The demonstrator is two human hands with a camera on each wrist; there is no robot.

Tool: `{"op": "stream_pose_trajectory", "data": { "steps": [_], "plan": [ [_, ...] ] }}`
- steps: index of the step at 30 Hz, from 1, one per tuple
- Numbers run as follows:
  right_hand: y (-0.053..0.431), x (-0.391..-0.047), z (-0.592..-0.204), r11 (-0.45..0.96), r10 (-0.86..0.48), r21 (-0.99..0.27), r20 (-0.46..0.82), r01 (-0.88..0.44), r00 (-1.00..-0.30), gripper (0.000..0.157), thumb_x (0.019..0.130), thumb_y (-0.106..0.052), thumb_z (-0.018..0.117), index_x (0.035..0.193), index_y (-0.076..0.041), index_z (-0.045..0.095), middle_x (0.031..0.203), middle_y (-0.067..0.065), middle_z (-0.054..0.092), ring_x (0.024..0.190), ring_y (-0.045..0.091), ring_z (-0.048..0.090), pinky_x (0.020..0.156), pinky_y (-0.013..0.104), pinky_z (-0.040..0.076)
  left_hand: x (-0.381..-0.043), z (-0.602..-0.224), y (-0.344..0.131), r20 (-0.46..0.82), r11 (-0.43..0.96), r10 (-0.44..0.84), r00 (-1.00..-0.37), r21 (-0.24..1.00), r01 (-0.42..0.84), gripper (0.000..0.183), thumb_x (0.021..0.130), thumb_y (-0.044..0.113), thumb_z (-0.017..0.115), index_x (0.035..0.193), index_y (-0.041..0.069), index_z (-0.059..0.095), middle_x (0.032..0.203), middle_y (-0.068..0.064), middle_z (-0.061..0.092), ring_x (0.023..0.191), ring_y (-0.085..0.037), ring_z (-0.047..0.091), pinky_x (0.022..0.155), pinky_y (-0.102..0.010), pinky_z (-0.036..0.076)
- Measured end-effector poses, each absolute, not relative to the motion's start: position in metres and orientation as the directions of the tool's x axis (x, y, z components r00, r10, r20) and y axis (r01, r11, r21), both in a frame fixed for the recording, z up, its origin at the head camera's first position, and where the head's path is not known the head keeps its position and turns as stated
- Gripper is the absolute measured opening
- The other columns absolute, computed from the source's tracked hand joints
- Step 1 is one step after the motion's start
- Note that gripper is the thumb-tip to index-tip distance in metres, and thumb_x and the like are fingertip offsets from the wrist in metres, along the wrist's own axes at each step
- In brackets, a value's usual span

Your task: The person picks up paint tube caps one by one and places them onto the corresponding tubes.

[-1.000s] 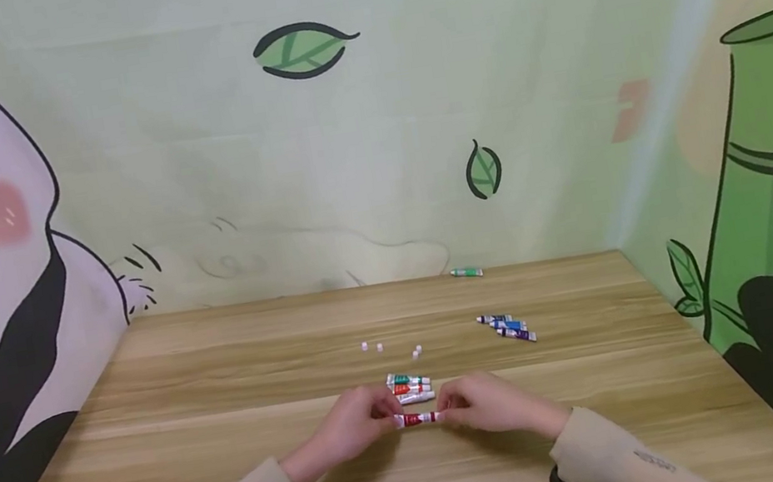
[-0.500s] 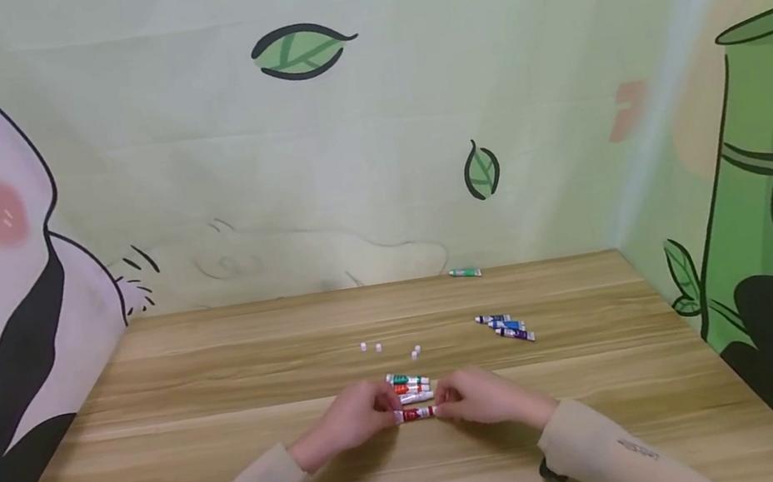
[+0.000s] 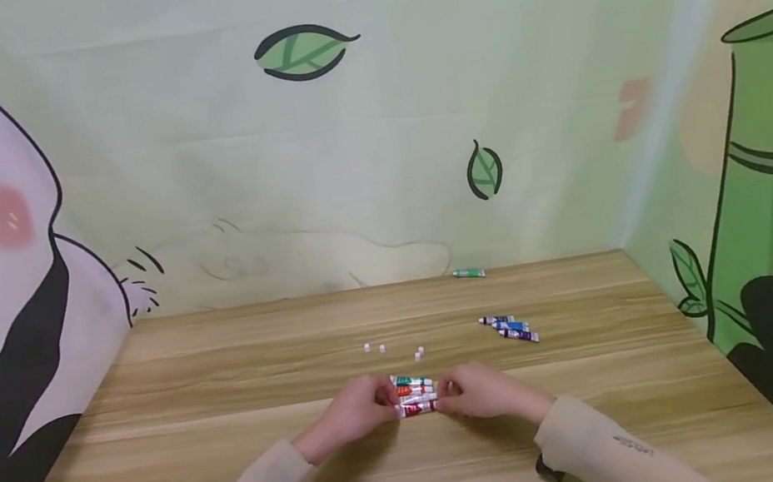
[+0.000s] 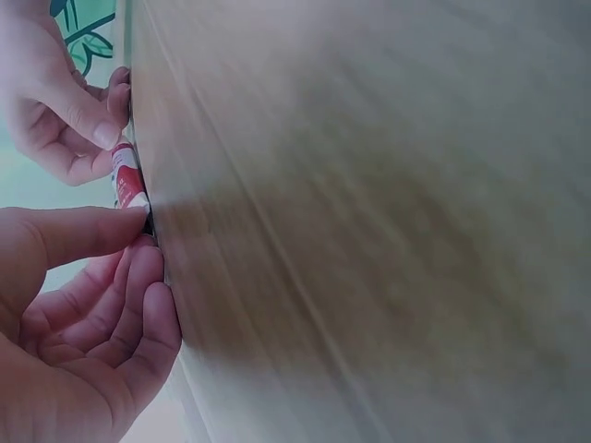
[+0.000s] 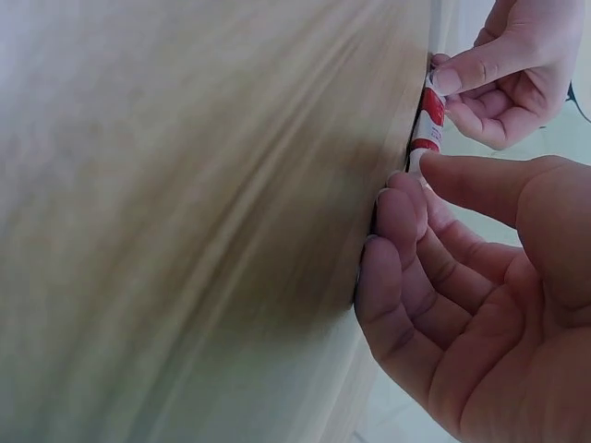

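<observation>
A small red-and-white paint tube (image 3: 417, 409) lies crosswise on the wooden table between my two hands. My left hand (image 3: 361, 405) pinches its flat tail end between thumb and fingers. At the white cap end, the thumb and fingers of my right hand (image 3: 484, 390) pinch it too. Close behind it are a whitish tube (image 3: 421, 398), an orange-red tube (image 3: 412, 389) and a green tube (image 3: 412, 380), side by side in a row. In the right wrist view the red tube (image 5: 428, 125) shows between both thumbs, low against the tabletop; its ends are hidden by fingers.
Several tiny white caps (image 3: 382, 349) lie scattered behind the row. To the right, three blue and purple tubes (image 3: 511, 327) lie close together. Another green tube (image 3: 468, 273) lies at the table's back edge, against the printed panda backdrop (image 3: 372, 150).
Both hands have moved slightly forward, bringing the red paint tube up close to the whitish tube. The gap between those two tubes has narrowed. The other tubes and the caps stay put.
</observation>
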State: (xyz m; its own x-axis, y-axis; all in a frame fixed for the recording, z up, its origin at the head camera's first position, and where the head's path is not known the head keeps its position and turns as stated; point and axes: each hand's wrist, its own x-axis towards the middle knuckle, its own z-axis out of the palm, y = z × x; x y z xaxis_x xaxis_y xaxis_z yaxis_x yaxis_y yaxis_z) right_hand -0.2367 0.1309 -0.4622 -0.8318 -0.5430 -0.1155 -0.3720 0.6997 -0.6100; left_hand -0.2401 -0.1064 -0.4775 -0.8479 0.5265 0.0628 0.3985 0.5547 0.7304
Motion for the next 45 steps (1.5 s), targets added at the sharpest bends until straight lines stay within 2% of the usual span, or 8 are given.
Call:
{"op": "stream_pose_trajectory", "data": {
  "steps": [10, 21, 29, 38, 42, 45],
  "plan": [
    [0.13, -0.24, -0.458, 0.691, -0.525, -0.648, -0.145, -0.32, -0.839, 0.011, 0.098, -0.017, 0.067, 0.09, -0.01, 0.065, 0.067, 0.0, 0.062, 0.055, 0.012, 0.057, 0.049, 0.027, 0.048, -0.248, -0.475, -0.109, 0.05, 0.543, 0.527, -0.848, 0.748, 0.382, 0.012, 0.078, -0.004, 0.075, 0.082, 0.002, 0.064, 0.071, 0.001, 0.062, 0.063, -0.009, 0.052, 0.058, -0.023, 0.044],
    [0.139, -0.235, -0.465, 0.697, -0.52, -0.649, -0.166, -0.305, -0.838, 0.012, 0.098, -0.019, 0.067, 0.087, -0.014, 0.064, 0.065, -0.001, 0.061, 0.052, 0.011, 0.055, 0.047, 0.026, 0.046, -0.243, -0.476, -0.101, 0.007, 0.527, 0.541, -0.841, 0.776, 0.345, 0.012, 0.078, -0.006, 0.073, 0.083, 0.001, 0.065, 0.071, 0.001, 0.061, 0.063, -0.009, 0.05, 0.057, -0.022, 0.042],
    [0.145, -0.242, -0.462, 0.679, -0.512, -0.683, -0.177, -0.269, -0.841, 0.012, 0.101, -0.02, 0.062, 0.099, -0.009, 0.067, 0.072, 0.002, 0.063, 0.058, 0.015, 0.06, 0.052, 0.03, 0.051, -0.245, -0.479, -0.109, 0.017, 0.523, 0.547, -0.837, 0.774, 0.357, 0.01, 0.081, -0.005, 0.072, 0.085, 0.001, 0.065, 0.073, 0.001, 0.061, 0.065, -0.009, 0.052, 0.059, -0.022, 0.044],
    [0.167, -0.281, -0.442, 0.732, -0.419, -0.618, -0.075, -0.288, -0.905, 0.017, 0.102, -0.017, 0.059, 0.1, -0.003, 0.069, 0.069, 0.005, 0.062, 0.055, 0.011, 0.053, 0.052, 0.027, 0.044, -0.248, -0.478, -0.126, 0.011, 0.489, 0.536, -0.844, 0.811, 0.321, 0.007, 0.085, 0.0, 0.073, 0.086, 0.002, 0.065, 0.076, -0.001, 0.062, 0.067, -0.012, 0.055, 0.059, -0.024, 0.047],
    [0.178, -0.303, -0.433, 0.761, -0.38, -0.577, -0.029, -0.295, -0.924, 0.017, 0.102, -0.015, 0.058, 0.101, -0.001, 0.066, 0.078, 0.007, 0.064, 0.064, 0.013, 0.054, 0.058, 0.029, 0.045, -0.251, -0.478, -0.135, -0.005, 0.496, 0.531, -0.847, 0.812, 0.307, 0.006, 0.088, 0.004, 0.072, 0.088, 0.003, 0.066, 0.077, -0.001, 0.064, 0.067, -0.012, 0.057, 0.059, -0.025, 0.049],
    [0.183, -0.319, -0.425, 0.781, -0.354, -0.543, 0.022, -0.308, -0.935, 0.017, 0.102, -0.015, 0.058, 0.103, -0.001, 0.066, 0.089, 0.009, 0.066, 0.076, 0.018, 0.058, 0.069, 0.034, 0.049, -0.252, -0.475, -0.142, -0.008, 0.495, 0.519, -0.854, 0.818, 0.293, 0.006, 0.09, 0.006, 0.071, 0.09, 0.002, 0.066, 0.08, -0.004, 0.064, 0.068, -0.015, 0.058, 0.06, -0.027, 0.05]
  ]
}}
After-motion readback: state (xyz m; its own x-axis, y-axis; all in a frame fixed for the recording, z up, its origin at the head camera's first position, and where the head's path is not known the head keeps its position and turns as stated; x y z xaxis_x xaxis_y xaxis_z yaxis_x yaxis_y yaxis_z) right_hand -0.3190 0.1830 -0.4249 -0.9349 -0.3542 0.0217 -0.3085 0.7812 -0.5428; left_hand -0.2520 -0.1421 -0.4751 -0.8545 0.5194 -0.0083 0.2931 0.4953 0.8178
